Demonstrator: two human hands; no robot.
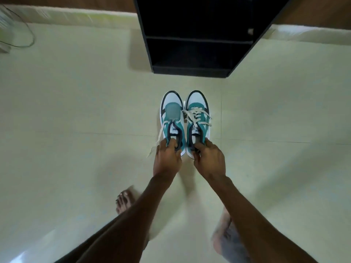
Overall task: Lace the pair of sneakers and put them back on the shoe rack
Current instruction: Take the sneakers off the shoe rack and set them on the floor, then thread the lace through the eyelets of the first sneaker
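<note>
Teal-and-white sneakers [185, 120], each gripped at the heel by one hand [167, 158].

Person seen from above: left hand [167, 158] and right hand [209, 160] bare, without rings or watch; both forearms unsleeved. Left foot [124, 202], lower left of centre, bare. Patterned grey fabric, blurred, at lower right.

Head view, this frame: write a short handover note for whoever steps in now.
Left hand grips the heel collar of the left sneaker; right hand grips the right sneaker likewise.
Sneakers side by side, toes toward the black shoe rack ahead.
Done: right sneaker looks laced.
Left: left sneaker's lace hangs loose, most eyelets unthreaded; finish lacing, then shelve both.
</note>
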